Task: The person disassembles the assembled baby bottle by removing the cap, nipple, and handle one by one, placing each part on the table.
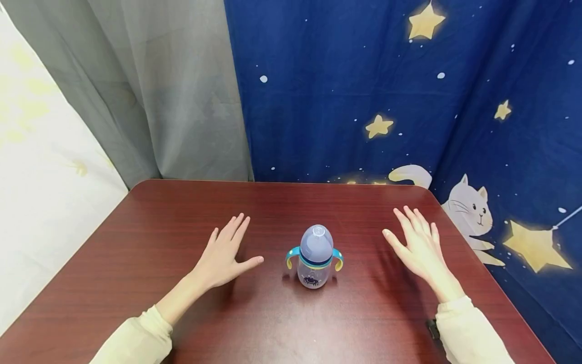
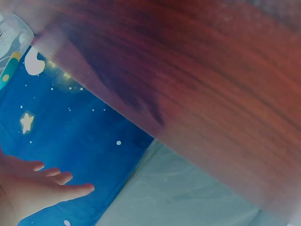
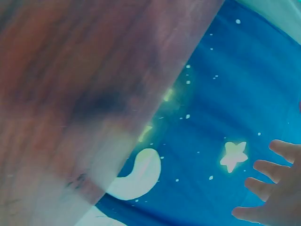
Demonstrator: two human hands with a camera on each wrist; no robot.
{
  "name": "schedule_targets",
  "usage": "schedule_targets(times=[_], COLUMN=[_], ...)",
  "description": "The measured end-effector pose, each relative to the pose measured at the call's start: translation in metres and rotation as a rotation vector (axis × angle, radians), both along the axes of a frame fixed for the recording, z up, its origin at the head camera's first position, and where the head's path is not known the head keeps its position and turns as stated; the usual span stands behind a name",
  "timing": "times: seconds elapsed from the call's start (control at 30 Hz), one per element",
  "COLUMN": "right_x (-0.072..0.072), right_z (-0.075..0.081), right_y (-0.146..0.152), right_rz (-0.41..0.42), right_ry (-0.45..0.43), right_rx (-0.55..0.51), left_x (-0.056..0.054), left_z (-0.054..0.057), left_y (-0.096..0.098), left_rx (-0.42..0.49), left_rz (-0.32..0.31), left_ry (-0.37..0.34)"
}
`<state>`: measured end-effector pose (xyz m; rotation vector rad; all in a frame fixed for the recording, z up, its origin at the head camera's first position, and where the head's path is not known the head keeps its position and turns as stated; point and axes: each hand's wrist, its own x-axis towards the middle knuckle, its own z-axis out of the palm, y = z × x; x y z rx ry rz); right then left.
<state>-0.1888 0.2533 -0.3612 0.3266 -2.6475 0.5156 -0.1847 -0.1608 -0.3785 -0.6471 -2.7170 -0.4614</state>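
A baby bottle (image 1: 313, 258) stands upright on the dark red wooden table, with a lilac domed cap, a clear body bearing a dark crab print, and blue and yellow handles on both sides. To its left, my left hand (image 1: 224, 258) is spread over the table, thumb toward the bottle and touching nothing. My right hand (image 1: 420, 247) is held apart on the other side, fingers extended and holding nothing. Part of the bottle (image 2: 14, 47) shows at the upper left edge of the left wrist view. Only the right hand's fingers (image 3: 265, 188) enter the right wrist view.
The table (image 1: 191, 197) has rounded far corners. Behind it hang a grey curtain (image 1: 191, 91) and a blue curtain (image 1: 318, 101) printed with stars and a white cat. A pale cloth (image 1: 41, 202) hangs at the left. A small black object (image 1: 433, 329) sits by the right cuff.
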Motion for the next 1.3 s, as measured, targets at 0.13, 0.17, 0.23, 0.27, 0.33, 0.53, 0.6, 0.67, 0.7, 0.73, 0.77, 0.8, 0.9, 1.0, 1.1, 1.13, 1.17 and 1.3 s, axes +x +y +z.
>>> schedule_targets(times=[0.13,0.17,0.23,0.27,0.33,0.53,0.6,0.67,0.7,0.73,0.77,0.8,0.9,1.0,1.1,1.13,1.17,1.3], right_x=[-0.003,-0.004,-0.005,-0.006,-0.008,-0.011,-0.012,-0.011,-0.011,-0.010,-0.010,-0.009,-0.006,-0.004,-0.003,-0.003,-0.003,-0.001], right_z=[0.010,0.013,0.019,0.022,0.028,0.045,0.049,0.053,0.055,0.057,0.058,0.060,0.064,0.066,0.068,0.069,0.069,0.067], right_y=[-0.006,-0.007,-0.011,-0.013,-0.017,-0.034,-0.040,-0.047,-0.050,-0.053,-0.057,-0.060,-0.070,-0.080,-0.089,-0.092,-0.094,-0.103], right_rz=[0.021,0.027,0.042,0.050,0.068,0.133,0.156,0.176,0.187,0.194,0.203,0.212,0.245,0.278,0.308,0.317,0.325,0.353], right_ry=[0.043,0.054,0.072,0.080,0.089,0.103,0.088,0.057,0.044,0.029,0.015,0.005,-0.012,-0.039,-0.070,-0.081,-0.089,-0.112], right_rx=[-0.019,-0.021,-0.025,-0.026,-0.031,-0.041,-0.040,-0.045,-0.047,-0.046,-0.047,-0.045,-0.030,-0.008,0.008,0.013,0.018,0.044], left_x=[-0.003,-0.004,-0.004,-0.004,-0.005,-0.009,-0.010,-0.012,-0.013,-0.014,-0.015,-0.016,-0.018,-0.021,-0.024,-0.025,-0.026,-0.028], left_z=[0.002,0.002,0.003,0.003,0.002,-0.002,-0.004,-0.006,-0.007,-0.008,-0.009,-0.010,-0.012,-0.015,-0.018,-0.020,-0.021,-0.025], left_y=[0.003,0.004,0.006,0.007,0.011,0.023,0.028,0.032,0.034,0.036,0.038,0.040,0.044,0.048,0.051,0.053,0.054,0.059], left_rx=[0.069,0.089,0.128,0.143,0.170,0.192,0.191,0.185,0.184,0.183,0.179,0.173,0.157,0.148,0.149,0.157,0.164,0.185], left_rz=[-0.057,-0.071,-0.093,-0.101,-0.113,-0.143,-0.162,-0.183,-0.193,-0.203,-0.210,-0.218,-0.249,-0.289,-0.328,-0.340,-0.350,-0.381], left_ry=[-0.008,-0.023,-0.067,-0.090,-0.138,-0.264,-0.298,-0.324,-0.338,-0.353,-0.365,-0.372,-0.388,-0.396,-0.414,-0.425,-0.434,-0.462])
